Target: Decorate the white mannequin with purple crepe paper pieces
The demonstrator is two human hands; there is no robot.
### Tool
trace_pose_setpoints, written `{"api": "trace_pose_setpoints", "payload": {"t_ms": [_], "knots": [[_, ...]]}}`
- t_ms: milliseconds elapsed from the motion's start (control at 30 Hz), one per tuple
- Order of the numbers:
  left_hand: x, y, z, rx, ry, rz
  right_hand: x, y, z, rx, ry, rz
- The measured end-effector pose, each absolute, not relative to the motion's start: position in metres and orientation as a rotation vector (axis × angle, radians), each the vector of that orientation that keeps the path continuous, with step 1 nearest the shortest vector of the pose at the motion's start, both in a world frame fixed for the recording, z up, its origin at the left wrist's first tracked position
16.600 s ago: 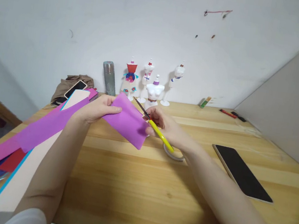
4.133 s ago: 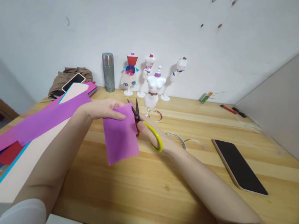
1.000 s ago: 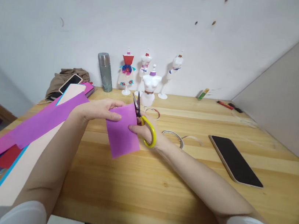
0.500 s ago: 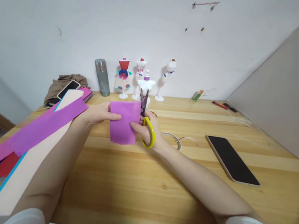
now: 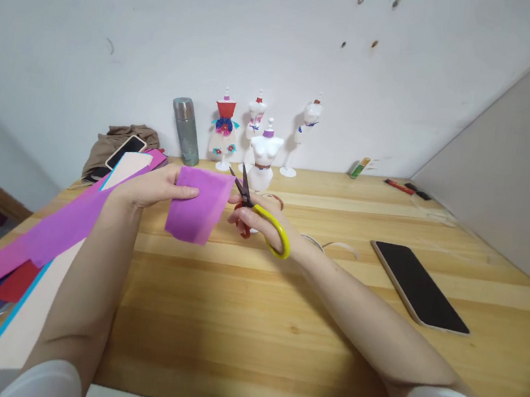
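A folded-looking purple piece of fabric (image 5: 198, 207) hangs from my left hand (image 5: 161, 185), its thumb lying across the upper left part. My right hand (image 5: 266, 225) has its fingers in the handles of the scissors (image 5: 244, 197), one yellow and one red. The dark blades are parted and point up and left, near the fabric's upper right corner. Behind the scissors stands a white mannequin (image 5: 265, 152) with a purple neck band and a brown waist band.
Three more small mannequins (image 5: 223, 128) and a grey bottle (image 5: 186, 131) stand by the wall. Long purple and pale strips (image 5: 59, 222) lie at the left, under my left arm. A tablet (image 5: 420, 286) lies at the right, with a tape roll (image 5: 313, 241) nearer the middle.
My left hand has moved left with the purple fabric. My right thumb has come off the fabric, and the scissors have tilted to the left. The view has shifted slightly.
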State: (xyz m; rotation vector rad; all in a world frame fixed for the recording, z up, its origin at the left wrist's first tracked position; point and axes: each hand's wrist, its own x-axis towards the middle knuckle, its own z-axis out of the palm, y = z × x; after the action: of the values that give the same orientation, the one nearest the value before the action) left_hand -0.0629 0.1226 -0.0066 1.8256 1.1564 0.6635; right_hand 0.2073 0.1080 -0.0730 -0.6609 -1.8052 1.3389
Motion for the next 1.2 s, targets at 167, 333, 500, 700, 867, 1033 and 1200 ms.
{"api": "trace_pose_setpoints", "payload": {"t_ms": [167, 333, 500, 700, 867, 1033, 1200], "knots": [[-0.06, 0.118, -0.002, 1.831, 1.152, 0.583, 0.212, 0.109, -0.072, -0.668, -1.941, 1.346], [-0.06, 0.123, -0.002, 1.796, 1.161, 0.475, 0.217, 0.115, -0.073, -0.677, -2.016, 1.282], [-0.063, 0.126, -0.006, 1.785, 1.129, 0.464, 0.219, 0.116, -0.076, -0.694, -2.002, 1.316], [-0.066, 0.126, -0.007, 1.8, 1.112, 0.476, 0.224, 0.114, -0.072, -0.69, -2.072, 1.342], [-0.064, 0.126, -0.007, 1.755, 1.112, 0.485, 0.227, 0.118, -0.075, -0.628, -2.152, 1.324], [-0.061, 0.122, -0.004, 1.751, 1.138, 0.488, 0.227, 0.12, -0.074, -0.56, -2.233, 1.264], [-0.059, 0.119, -0.001, 1.748, 1.172, 0.488, 0.227, 0.117, -0.068, -0.571, -2.228, 1.213]]}}
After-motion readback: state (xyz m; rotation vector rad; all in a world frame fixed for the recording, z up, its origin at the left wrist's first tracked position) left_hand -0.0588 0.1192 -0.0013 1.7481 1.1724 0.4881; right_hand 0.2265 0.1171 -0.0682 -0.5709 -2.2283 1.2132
